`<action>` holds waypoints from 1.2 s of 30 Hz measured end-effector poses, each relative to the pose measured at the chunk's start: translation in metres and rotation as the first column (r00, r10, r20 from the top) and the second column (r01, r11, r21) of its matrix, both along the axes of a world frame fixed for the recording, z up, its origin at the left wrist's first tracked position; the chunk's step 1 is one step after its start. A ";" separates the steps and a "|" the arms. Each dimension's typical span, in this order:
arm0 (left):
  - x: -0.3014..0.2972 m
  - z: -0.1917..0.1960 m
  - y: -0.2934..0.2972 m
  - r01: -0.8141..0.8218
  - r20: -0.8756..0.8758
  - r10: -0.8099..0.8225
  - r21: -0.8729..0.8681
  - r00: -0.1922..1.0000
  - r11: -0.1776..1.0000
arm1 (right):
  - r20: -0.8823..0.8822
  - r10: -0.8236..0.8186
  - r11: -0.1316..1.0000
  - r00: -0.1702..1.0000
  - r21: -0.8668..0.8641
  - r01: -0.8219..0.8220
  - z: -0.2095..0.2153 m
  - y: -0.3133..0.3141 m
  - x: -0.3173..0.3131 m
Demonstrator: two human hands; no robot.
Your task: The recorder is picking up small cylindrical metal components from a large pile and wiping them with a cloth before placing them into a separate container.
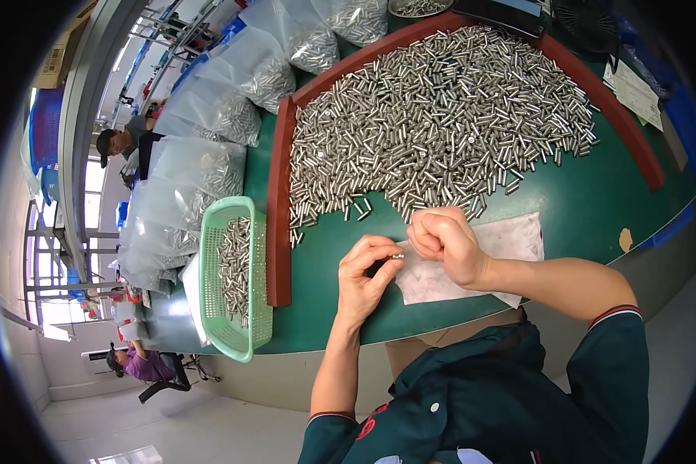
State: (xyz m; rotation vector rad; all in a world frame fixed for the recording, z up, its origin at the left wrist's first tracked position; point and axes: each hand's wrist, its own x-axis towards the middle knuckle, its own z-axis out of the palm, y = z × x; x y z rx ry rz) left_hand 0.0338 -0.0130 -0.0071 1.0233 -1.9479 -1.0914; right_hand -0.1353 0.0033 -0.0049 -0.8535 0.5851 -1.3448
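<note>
At the far left, we see a seated person in a purple shirt [151,366]. To the right of that person and farther off, clear plastic bags filled with metal pieces [236,120] line the table's left side. Nearer to us, a pale green perforated plastic basket [261,282] holds silvery metal cylinders [236,263]. Just right of it runs a red-brown straight-edged strip [280,224], the left side of a border around a broad heap of short, silvery metal cylinders [441,116] on the green tabletop [313,321].

Near the heap's close edge, our left hand [361,274] pinches small shiny metal pieces [398,256] between thumb and fingertips; they look like cylinder ends, though the fingers hide most of them. Right of that, a whitish, stained cloth [510,241] lies flat beneath our right hand [447,243], which is curled into a fist; we cannot tell whether it encloses anything. Farther right, a white paper sheet [634,94] lies beyond the border.
</note>
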 end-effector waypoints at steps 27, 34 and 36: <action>-0.027 0.006 0.028 -0.026 0.393 0.210 -0.424 0.895 0.905 | 0.180 -0.061 0.996 0.982 0.069 0.049 0.002 -0.005 -0.009; -0.025 0.001 0.028 -0.036 0.380 0.223 -0.441 0.898 0.897 | 0.172 -0.030 0.997 0.985 0.080 0.017 -0.003 -0.009 -0.005; -0.025 0.000 0.028 -0.038 0.370 0.221 -0.443 0.902 0.896 | 0.176 -0.025 0.997 0.984 0.071 0.013 -0.004 -0.009 -0.005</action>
